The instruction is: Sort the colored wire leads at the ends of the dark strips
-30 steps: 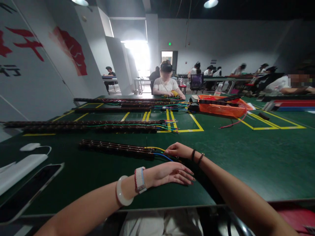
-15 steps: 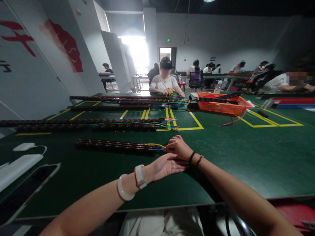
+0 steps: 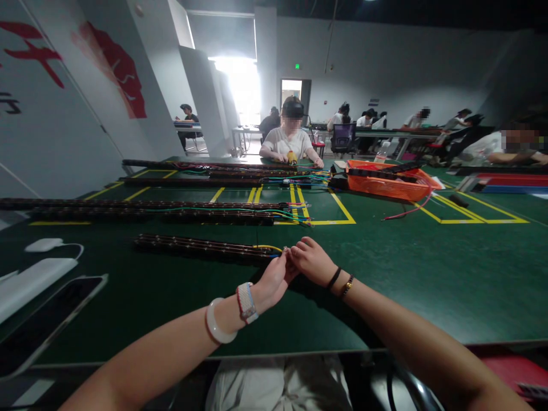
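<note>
A long dark strip (image 3: 201, 249) with rows of small parts lies on the green table (image 3: 428, 279) in front of me. Coloured wires (image 3: 270, 249), one yellow, come out of its right end. My left hand (image 3: 270, 281) and my right hand (image 3: 311, 261) meet at that end, fingertips pinched together on the wires. A white bangle and a woven watch band sit on my left wrist, dark bracelets on my right.
More long strips (image 3: 141, 210) with wires lie farther back between yellow floor-tape lines. An orange basket (image 3: 387, 184) stands at the back right. A phone (image 3: 47, 319) and a white power bank (image 3: 29, 281) lie at the left. A person (image 3: 291, 140) sits opposite; others work behind.
My left hand has risen off the table and moved forward to the strip's right end. My right hand closed on the wires there. The view shifted slightly.
</note>
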Tool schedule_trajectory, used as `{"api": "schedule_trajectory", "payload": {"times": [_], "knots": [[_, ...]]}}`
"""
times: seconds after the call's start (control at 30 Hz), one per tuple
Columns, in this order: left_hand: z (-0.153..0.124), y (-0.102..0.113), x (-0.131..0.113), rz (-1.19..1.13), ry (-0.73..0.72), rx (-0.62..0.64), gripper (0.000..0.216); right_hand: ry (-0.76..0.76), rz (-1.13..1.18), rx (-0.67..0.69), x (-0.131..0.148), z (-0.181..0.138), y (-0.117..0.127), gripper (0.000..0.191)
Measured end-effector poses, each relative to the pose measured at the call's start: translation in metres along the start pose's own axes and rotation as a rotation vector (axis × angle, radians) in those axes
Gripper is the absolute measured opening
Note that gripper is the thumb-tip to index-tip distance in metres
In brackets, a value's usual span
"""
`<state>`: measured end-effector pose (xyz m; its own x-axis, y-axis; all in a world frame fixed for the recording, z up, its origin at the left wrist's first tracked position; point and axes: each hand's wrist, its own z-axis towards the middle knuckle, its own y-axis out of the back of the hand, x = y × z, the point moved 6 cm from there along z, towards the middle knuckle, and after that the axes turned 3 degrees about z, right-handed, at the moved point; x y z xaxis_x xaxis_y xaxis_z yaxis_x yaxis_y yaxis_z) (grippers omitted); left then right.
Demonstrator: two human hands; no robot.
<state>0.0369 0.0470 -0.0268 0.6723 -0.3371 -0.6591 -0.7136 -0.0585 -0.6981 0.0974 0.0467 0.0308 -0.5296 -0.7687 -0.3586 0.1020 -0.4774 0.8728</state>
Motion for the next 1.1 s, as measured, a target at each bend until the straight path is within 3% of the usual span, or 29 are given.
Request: {"api": "schedule_trajectory", "payload": {"times": [0.13,0.33,0.57,0.93,1.1], "knots": [[0.002,0.001,0.001,-0.015,0.024,-0.029,0.022,0.019,0.089,0.008,0.001,-0.002,0.002,0.02],[-0.005,-0.009,-0.005,0.078,0.033,0.071,0.028,-0.203,0.484,-0.056,-0.029,-0.007,0.001,0.024],[-0.011,-0.008,-0.007,0.114,0.105,0.01,0.027,-0.225,0.828,0.047,-0.043,-0.009,-0.02,0.031],[-0.01,-0.009,-0.005,0.07,0.113,0.028,0.026,-0.292,0.884,0.062,-0.041,-0.009,-0.019,0.025],[-0.014,-0.008,-0.004,0.093,0.164,0.02,0.036,-0.301,0.909,0.051,-0.04,-0.009,-0.02,0.022]]}}
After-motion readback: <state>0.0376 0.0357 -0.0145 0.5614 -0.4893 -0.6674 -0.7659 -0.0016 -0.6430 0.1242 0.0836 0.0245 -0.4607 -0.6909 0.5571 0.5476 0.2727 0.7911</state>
